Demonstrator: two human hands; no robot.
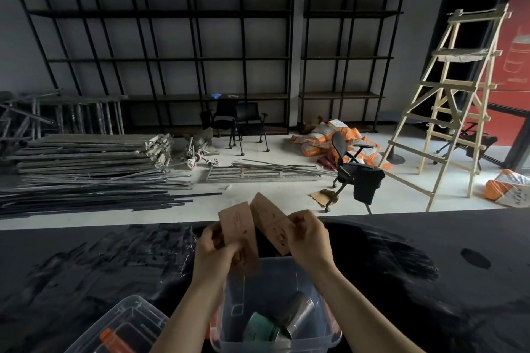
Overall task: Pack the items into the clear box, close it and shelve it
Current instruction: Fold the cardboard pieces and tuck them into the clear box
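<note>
The clear box stands open on the black table right below me. Inside it lie a steel cup and a green tin. Above the box's far rim I hold two brown cardboard sleeves. My left hand grips the left cardboard sleeve, which hangs down toward the box. My right hand grips the right cardboard sleeve, tilted up to the left. The clear lid lies on the table at the lower left, with an orange item by it.
The black table spreads wide to both sides. Beyond it are black metal shelves along the wall, stacked metal bars on the floor, office chairs, orange sacks and a wooden ladder.
</note>
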